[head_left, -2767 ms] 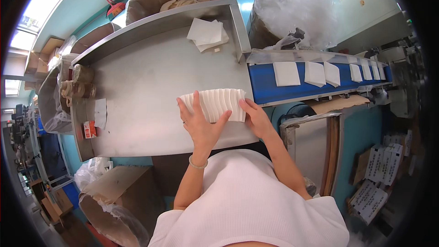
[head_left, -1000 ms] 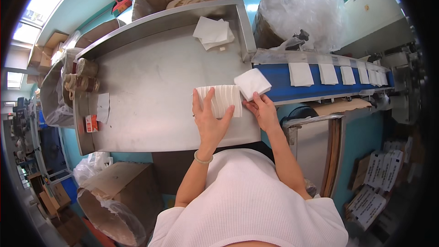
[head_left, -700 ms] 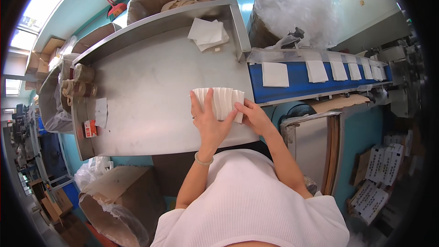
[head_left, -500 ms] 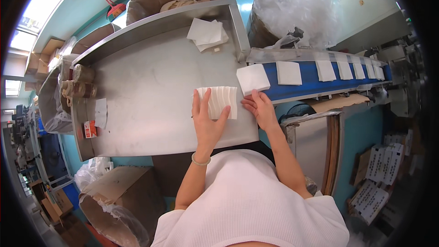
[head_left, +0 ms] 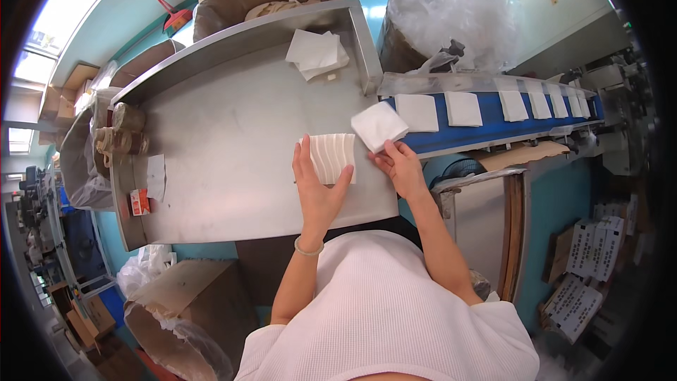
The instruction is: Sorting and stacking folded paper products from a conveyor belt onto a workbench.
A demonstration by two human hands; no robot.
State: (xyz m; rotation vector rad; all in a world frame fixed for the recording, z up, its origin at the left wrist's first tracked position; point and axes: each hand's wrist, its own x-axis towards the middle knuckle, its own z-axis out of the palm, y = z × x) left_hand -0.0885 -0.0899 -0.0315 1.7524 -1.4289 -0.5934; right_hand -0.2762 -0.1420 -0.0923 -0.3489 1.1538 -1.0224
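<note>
here the left hand [head_left: 319, 190] lies flat and open on the fanned stack of white napkins [head_left: 333, 156], which sits on the steel table [head_left: 226, 148] near its right edge. just right of the stack, the right hand [head_left: 399, 166] pinches one folded white napkin [head_left: 379, 125] at the start of the blue conveyor belt [head_left: 486, 118].

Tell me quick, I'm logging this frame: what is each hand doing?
Left hand: open, resting flat against the fanned stack of white pads.
Right hand: closed on a single white pad, lifted off the conveyor.
</note>
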